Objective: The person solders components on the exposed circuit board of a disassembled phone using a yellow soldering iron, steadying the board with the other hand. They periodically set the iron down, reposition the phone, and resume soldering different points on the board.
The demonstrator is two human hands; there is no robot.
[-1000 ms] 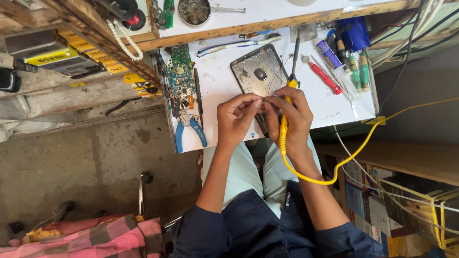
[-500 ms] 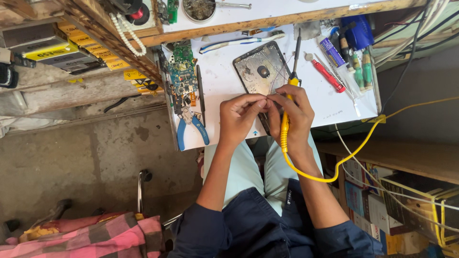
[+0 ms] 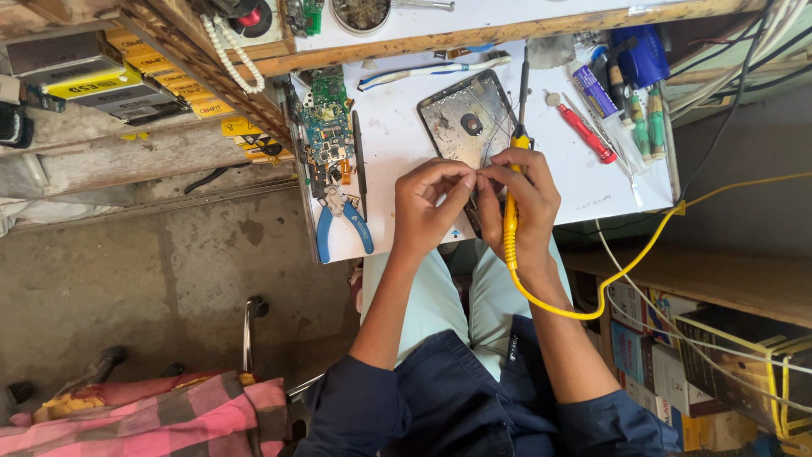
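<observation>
Both hands have hardly moved — the left hand (image 3: 431,203) still pinches something tiny, the right hand (image 3: 524,199) grips the yellow soldering iron (image 3: 511,222) over the phone frame (image 3: 467,118) on the table (image 3: 397,161).

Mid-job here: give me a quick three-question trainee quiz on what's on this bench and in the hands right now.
1. True or false: the right hand grips a yellow-handled soldering iron.
2. Which tool lies beside the green circuit board, on the left-hand side of the white work mat?
A. blue-handled pliers
B. hammer
C. tape measure
3. Fill in: the fingertips of the left hand and the right hand meet over the lower edge of the grey metal ____.

Key: 1 true; 2 A; 3 device back panel.
</observation>
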